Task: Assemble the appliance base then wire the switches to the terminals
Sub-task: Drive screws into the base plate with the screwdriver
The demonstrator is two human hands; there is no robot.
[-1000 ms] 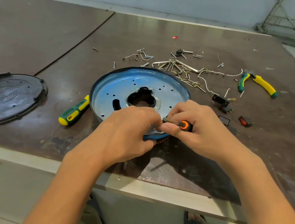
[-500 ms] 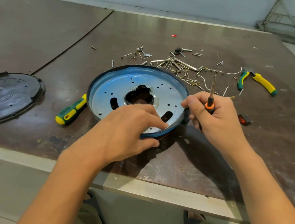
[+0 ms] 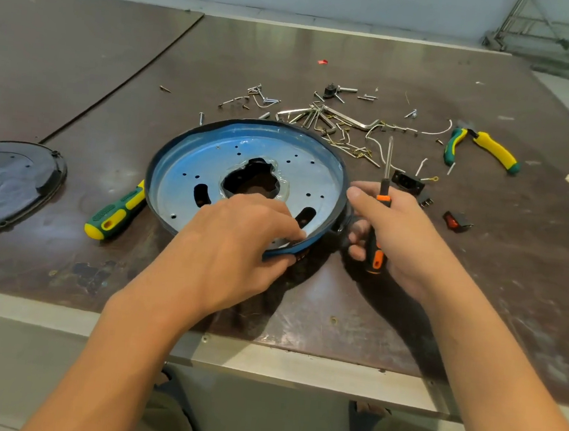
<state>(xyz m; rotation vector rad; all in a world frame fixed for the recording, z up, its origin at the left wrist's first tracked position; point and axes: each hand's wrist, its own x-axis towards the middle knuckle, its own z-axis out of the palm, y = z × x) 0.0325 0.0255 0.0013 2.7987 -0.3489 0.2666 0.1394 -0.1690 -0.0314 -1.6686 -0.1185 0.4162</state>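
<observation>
- The appliance base (image 3: 246, 164), a round blue metal dish with a black rim, lies hollow face up on the bench (image 3: 475, 300), near its front edge. Being round, it has no long axis. It has one ragged hole at its middle and two oblong slots nearer the person.
- One base, two screwdrivers, one pair of pliers (image 3: 481, 148), one black round cover (image 3: 7, 184) and one red switch (image 3: 456, 220) show. The screws and wires (image 3: 336, 123) beyond the base are too many to count.
- The left hand (image 3: 239, 239) grips the base's near rim, fingers (image 3: 289, 224) curled onto the blue face and thumb outside.
- The right hand (image 3: 398, 235) curls round the orange-and-black screwdriver (image 3: 382, 203), shaft pointing up and away. Its thumb tip touches the base's right rim.
- The green-and-yellow screwdriver (image 3: 114, 214) lies just left of the base.
</observation>
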